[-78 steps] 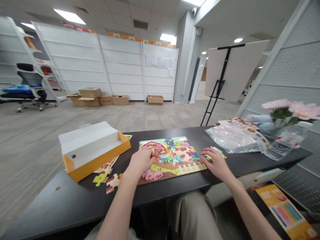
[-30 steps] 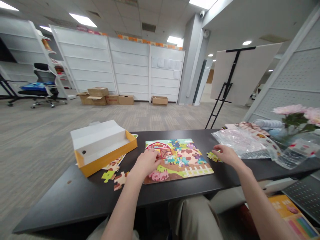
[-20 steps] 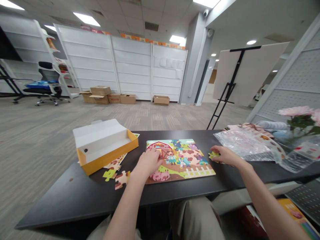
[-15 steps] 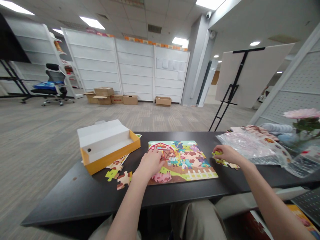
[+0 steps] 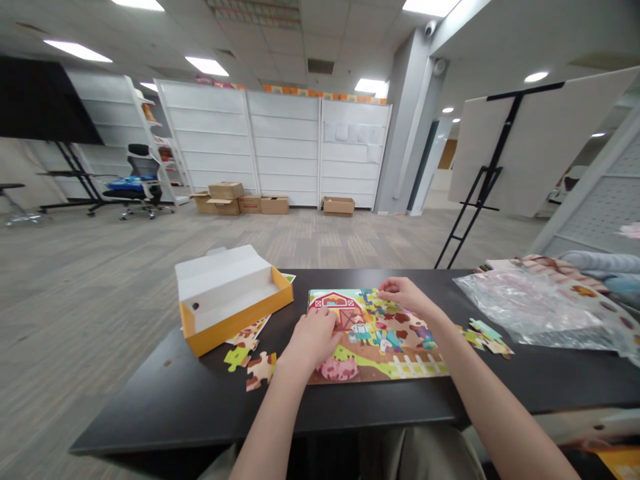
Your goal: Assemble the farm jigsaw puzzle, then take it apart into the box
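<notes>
A farm-scene jigsaw puzzle (image 5: 365, 363), with a red barn, cows, a pig and a white fence, lies on the black table. My left hand (image 5: 314, 339) rests on its left part, fingers spread loosely over the barn area. Over the puzzle's upper edge, my right hand (image 5: 406, 295) pinches a green puzzle piece (image 5: 383, 307); the fingers partly hide it. Loose puzzle pieces (image 5: 487, 339) lie to the right, beyond my right forearm. Further puzzle pieces (image 5: 259, 371) with brown patches and green lie to the left of the puzzle.
An open yellow box (image 5: 240, 325) with a white inside stands at the left, partly on printed sheets. Clear plastic wrapping (image 5: 530, 310) and folded cloth (image 5: 590, 261) sit at the right. The table's near edge (image 5: 320, 433) runs just before my lap.
My right hand has moved left from the loose pieces to the puzzle's upper edge, carrying a green piece. My left hand stays on the puzzle. The view has turned slightly left.
</notes>
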The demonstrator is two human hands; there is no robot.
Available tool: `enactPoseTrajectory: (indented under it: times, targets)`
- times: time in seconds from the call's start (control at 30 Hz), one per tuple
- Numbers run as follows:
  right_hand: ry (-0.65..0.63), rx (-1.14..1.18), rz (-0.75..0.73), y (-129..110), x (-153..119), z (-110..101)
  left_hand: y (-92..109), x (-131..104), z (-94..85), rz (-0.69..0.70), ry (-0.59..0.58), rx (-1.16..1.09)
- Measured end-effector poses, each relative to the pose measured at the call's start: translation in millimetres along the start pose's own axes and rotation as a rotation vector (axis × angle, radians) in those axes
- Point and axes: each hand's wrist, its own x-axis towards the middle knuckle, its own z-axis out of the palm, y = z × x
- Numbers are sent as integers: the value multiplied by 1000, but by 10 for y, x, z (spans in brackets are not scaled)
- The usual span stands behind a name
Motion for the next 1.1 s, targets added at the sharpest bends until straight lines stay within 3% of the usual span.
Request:
enactPoseTrajectory:
  times: [0.2, 0.47, 0.67, 0.93, 1.1]
  targets:
    - [11, -185, -83, 157, -39, 107, 3, 17, 30, -1, 10, 14]
    - [50, -510, -210, 72, -123, 130, 15, 2, 44, -5, 23, 18]
    - [33, -545, -305, 61, -151, 141, -18, -13, 66, 1, 32, 2]
    - [-35, -648, -246, -21, -180, 166, -4, -24, 52, 1, 33, 1]
    - [17, -692, -288, -15, -202, 212, 16, -16, 45, -7, 38, 20]
